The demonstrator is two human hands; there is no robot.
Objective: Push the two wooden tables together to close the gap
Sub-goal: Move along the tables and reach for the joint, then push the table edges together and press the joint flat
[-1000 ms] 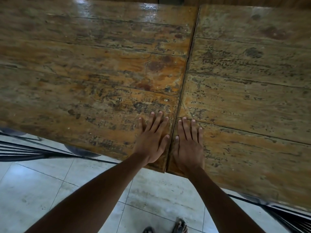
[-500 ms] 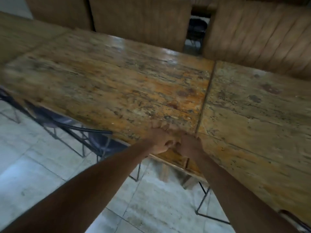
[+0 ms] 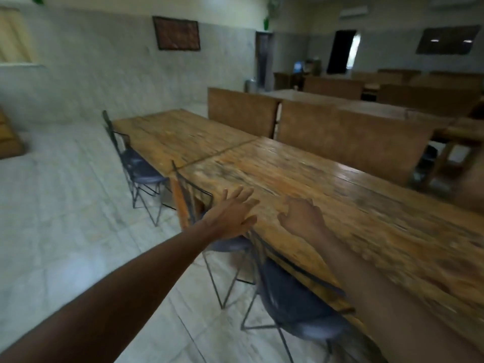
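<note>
Two worn wooden tables stand end to end in a row. The near table (image 3: 327, 184) runs from the centre to the lower right; the far table (image 3: 172, 134) lies beyond it to the left. A thin dark seam (image 3: 220, 153) separates their tops. My left hand (image 3: 230, 213) hovers at the near table's front edge, fingers spread, holding nothing. Over the near table's top, my right hand (image 3: 301, 218) is loosely open and empty. The picture is blurred by motion.
Several dark metal-frame chairs (image 3: 293, 292) are tucked along the tables' front side, one (image 3: 136, 163) by the far table. Wooden bench backs (image 3: 348, 148) line the far side, with more tables behind. Tiled floor (image 3: 65, 205) spreads to the left.
The view has swung up and left from looking straight down at the seam. Both hands have lifted off the tabletops beside the seam and now hover near the table's front edge.
</note>
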